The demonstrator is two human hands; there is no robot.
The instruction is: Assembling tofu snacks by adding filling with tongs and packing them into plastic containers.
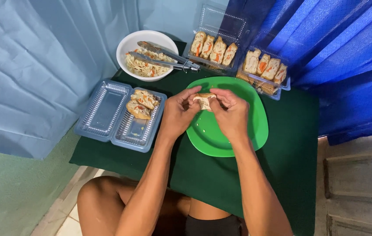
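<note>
hands (205,111): both pinch filled roll (204,101) | over green plate (256,131)

Plate at the middle, containers around it

The plate (238,135) lies mid-surface; an open container (120,116) with two rolls lies to its left, the bowl (129,46) with tongs (166,57) behind-left, and two filled containers (214,48) (266,67) behind and behind-right.

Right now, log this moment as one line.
left hand + right hand: gripping filled bread roll | over round green plastic plate | clear plastic clamshell tray: two rolls
</note>
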